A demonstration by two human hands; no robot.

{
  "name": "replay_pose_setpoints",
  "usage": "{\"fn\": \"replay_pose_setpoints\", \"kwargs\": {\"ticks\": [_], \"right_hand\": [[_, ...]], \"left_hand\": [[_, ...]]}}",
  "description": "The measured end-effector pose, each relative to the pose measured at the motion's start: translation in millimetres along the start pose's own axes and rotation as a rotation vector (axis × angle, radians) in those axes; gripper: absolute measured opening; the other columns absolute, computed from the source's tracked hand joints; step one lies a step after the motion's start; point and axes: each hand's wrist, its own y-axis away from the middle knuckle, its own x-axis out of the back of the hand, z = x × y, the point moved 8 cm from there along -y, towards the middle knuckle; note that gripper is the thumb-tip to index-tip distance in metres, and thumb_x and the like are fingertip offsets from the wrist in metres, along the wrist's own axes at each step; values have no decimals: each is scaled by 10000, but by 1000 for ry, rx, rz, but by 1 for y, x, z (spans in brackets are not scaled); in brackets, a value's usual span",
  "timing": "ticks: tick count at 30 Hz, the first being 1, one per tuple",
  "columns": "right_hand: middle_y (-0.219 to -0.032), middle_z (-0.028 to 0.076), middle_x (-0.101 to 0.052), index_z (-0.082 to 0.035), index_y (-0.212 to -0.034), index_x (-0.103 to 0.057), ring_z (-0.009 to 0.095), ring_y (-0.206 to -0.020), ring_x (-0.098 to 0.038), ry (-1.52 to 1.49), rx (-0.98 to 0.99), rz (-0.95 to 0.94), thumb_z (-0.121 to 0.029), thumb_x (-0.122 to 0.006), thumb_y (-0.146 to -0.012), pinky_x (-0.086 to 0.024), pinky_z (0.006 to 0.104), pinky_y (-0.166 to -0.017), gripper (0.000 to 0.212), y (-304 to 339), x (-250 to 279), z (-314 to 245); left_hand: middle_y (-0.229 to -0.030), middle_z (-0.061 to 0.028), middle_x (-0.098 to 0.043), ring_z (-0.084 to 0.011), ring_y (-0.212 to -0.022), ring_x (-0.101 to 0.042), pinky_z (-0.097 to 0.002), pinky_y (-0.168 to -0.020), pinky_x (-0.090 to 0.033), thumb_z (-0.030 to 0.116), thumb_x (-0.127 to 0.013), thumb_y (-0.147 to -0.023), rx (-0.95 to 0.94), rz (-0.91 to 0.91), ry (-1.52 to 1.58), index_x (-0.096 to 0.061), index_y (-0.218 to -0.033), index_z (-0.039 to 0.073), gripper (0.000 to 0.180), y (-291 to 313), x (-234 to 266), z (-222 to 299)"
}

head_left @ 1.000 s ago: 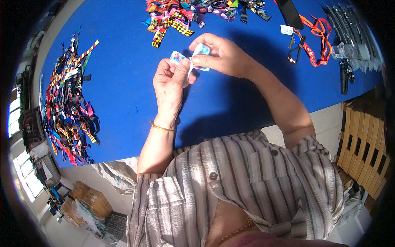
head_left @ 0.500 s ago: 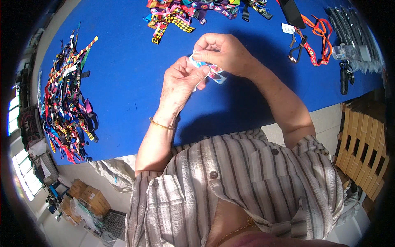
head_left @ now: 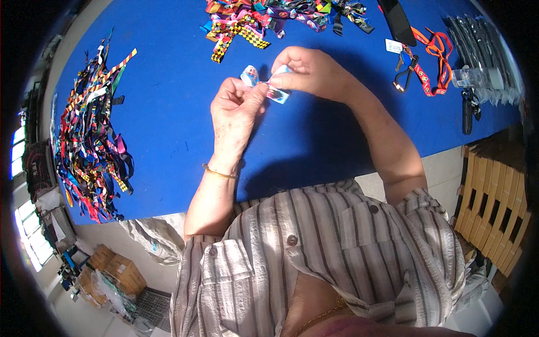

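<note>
Between my two hands, above the blue tabletop, is a short printed ribbon (head_left: pixel 278 95), white with blue and red patterning, bent into loops. My left hand (head_left: pixel 236 104) pinches it between thumb and fingers, and one loop stands up beside the fingertips. From the right, my right hand (head_left: pixel 306 70) grips another part of the same ribbon, thumb against the curled fingers. The fingertips of both hands nearly meet at the middle of the strip. Parts of the ribbon are hidden behind the fingers.
A long heap of colourful straps (head_left: pixel 92 135) lies at the table's left. More patterned ribbons (head_left: pixel 241 28) are piled at the far side. On the right are an orange-red lanyard (head_left: pixel 432 78), a clear plastic container (head_left: pixel 471 77) and black strips in plastic (head_left: pixel 483 50).
My hands have shifted the ribbon: the left hand moved slightly left, and a rounded loop now stands up above its fingertips. Both hands still hold the ribbon.
</note>
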Motion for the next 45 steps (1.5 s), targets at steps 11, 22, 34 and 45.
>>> {"fn": "replay_pose_setpoints", "kwargs": {"ticks": [11, 22, 34, 45], "right_hand": [[-856, 40, -659, 15, -955, -601, 93, -787, -623, 266, 53, 164, -77, -647, -901, -505, 247, -694, 116, 1, 15, -7], [-897, 38, -639, 14, -1127, -622, 104, -781, -601, -39, 124, 7, -199, -517, -1005, -493, 247, -719, 268, 10, -8, -36], [-915, 50, -654, -11, -1064, -563, 74, -784, -585, 48, 23, 112, -167, -625, -936, -464, 222, -663, 211, 7, 8, -18], [-883, 52, -661, 5, -1127, -573, 80, -728, -609, 155, 320, 350, -190, -691, -893, -483, 211, -631, 326, 16, 20, -54]], "left_hand": [[-823, -42, -637, -92, -698, -562, -229, -625, -469, 122, -702, -891, -520, 341, -510, -571, -923, 9, 176, 12, 12, 46], [-934, -54, -678, -94, -856, -612, -234, -754, -491, 135, -658, -924, -68, -58, -111, -628, -1081, -6, 214, 7, -9, 22], [-909, -97, -686, -145, -767, -657, -266, -751, -531, 116, -566, -973, 82, -83, 244, -604, -1009, -27, 153, -5, -5, 4], [-859, -81, -666, -122, -678, -608, -253, -652, -494, 130, -542, -983, 40, -148, 131, -575, -1027, -5, 146, -7, -6, 3]]}}
